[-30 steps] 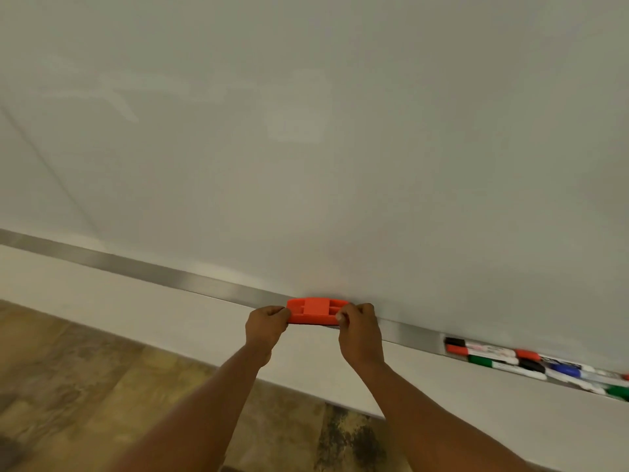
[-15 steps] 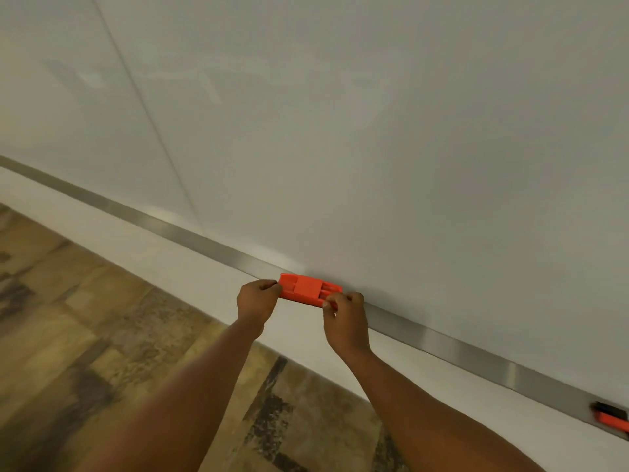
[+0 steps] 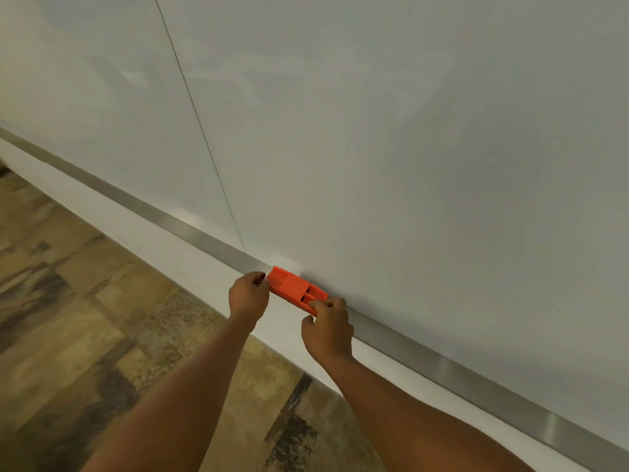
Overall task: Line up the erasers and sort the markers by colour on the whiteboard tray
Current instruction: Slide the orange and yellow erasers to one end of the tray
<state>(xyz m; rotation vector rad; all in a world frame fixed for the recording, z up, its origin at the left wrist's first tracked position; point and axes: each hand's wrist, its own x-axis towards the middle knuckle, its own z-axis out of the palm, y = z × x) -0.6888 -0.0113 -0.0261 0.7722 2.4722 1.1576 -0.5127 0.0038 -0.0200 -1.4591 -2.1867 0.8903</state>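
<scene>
An orange eraser (image 3: pixel 293 288) lies lengthwise on the long metal whiteboard tray (image 3: pixel 442 361), just right of the seam between two board panels. My left hand (image 3: pixel 247 296) pinches its left end with curled fingers. My right hand (image 3: pixel 327 327) pinches its right end, thumb on top. No markers are in view.
The white whiteboard (image 3: pixel 374 148) fills the upper view, with a vertical panel seam (image 3: pixel 204 137) left of centre. The tray runs diagonally from upper left to lower right. Below it are a white wall strip and a mottled brown floor (image 3: pixel 68 318).
The eraser and both hands have travelled left along the tray, now near the panel seam. The markers at the right have dropped out of view.
</scene>
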